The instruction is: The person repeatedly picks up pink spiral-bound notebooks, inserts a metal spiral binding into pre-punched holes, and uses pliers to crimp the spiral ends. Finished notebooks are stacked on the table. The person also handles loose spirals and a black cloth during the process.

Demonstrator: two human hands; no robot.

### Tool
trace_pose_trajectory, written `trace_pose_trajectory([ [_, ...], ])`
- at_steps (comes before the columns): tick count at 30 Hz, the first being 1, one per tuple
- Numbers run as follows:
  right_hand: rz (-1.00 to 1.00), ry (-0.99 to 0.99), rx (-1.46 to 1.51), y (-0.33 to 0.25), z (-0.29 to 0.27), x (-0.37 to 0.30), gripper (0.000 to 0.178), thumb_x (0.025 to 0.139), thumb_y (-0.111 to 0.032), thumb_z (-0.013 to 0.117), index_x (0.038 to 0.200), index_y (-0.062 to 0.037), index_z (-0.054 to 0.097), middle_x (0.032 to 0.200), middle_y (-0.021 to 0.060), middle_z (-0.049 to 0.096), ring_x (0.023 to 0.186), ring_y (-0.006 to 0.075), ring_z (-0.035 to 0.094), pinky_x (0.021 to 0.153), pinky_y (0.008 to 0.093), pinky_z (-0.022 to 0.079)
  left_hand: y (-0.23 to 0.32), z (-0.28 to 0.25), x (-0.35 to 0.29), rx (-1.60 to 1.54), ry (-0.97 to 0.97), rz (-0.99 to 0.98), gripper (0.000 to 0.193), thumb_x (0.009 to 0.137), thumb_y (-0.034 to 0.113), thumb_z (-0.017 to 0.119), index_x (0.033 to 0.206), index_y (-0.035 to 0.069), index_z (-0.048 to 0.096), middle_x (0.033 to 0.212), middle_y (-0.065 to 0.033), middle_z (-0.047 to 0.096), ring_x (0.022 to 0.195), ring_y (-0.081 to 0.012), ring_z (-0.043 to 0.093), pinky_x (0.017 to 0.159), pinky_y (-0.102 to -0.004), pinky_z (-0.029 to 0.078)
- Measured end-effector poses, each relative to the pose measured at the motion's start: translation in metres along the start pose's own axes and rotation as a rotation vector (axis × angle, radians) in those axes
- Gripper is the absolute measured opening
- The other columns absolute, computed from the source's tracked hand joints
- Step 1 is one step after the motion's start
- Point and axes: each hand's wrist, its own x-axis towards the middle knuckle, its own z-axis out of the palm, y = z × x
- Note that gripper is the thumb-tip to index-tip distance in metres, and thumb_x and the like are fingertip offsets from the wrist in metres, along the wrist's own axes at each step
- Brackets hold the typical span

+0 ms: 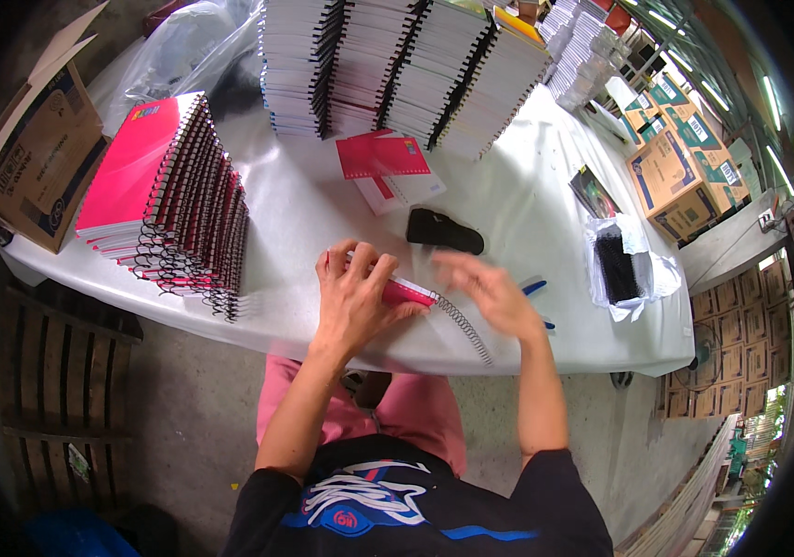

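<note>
My left hand (352,295) is closed around a pink-covered notebook (406,293) near the table's front edge, fingers over its top and thumb along the near side. A dark spiral binding coil (464,327) sticks out from the notebook's right end and curves down toward the table edge. My right hand (494,295) hovers just above and right of that coil, its fingers smeared by motion. Blue-handled tool parts (534,288) show beside the right wrist; the rest is hidden. A black elongated object (443,231) lies just beyond my hands.
A tall stack of pink spiral notebooks (160,200) stands at left beside an open cardboard box (39,158). Large stacks of bound books (397,70) rise at the back, with loose pink covers (383,158) before them. Black coils (617,265) sit in white wrapping at right.
</note>
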Motion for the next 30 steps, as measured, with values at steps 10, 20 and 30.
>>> trace_pose_trajectory([
  [10,0.128,0.191,0.677,0.053,0.0,0.036,0.037,0.074,-0.006,0.054,0.11,0.002,0.057,0.11,0.0146,0.059,0.102,0.0228,0.057,0.093,0.0334,0.04,0.005,-0.008,0.009,-0.061,0.01,0.019,0.056,0.058,0.053,0.078,0.078,0.007,0.052,0.093,-0.0076,0.048,0.1,-0.0307,0.04,0.086,-0.0442,0.035],
  [20,-0.312,0.027,0.975,0.033,0.021,-0.004,0.019,0.077,0.0,0.062,0.094,0.0012,0.067,0.093,0.0117,0.062,0.088,0.0229,0.06,0.088,0.0343,0.044,0.004,-0.008,0.007,-0.117,-0.082,-0.034,0.054,0.062,0.051,0.075,0.083,0.007,0.053,0.098,-0.0081,0.047,0.106,-0.032,0.041,0.097,-0.0604,0.025],
  [30,0.037,0.013,0.297,0.025,0.008,0.011,0.032,0.066,0.013,0.056,0.087,-0.0042,0.073,0.085,0.0094,0.065,0.083,0.0184,0.062,0.084,0.0289,0.048,-0.003,-0.013,0.009,-0.182,-0.11,0.021,0.049,0.061,0.047,0.077,0.077,0.007,0.053,0.103,-0.0081,0.049,0.111,-0.0318,0.041,0.098,-0.0557,0.028],
])
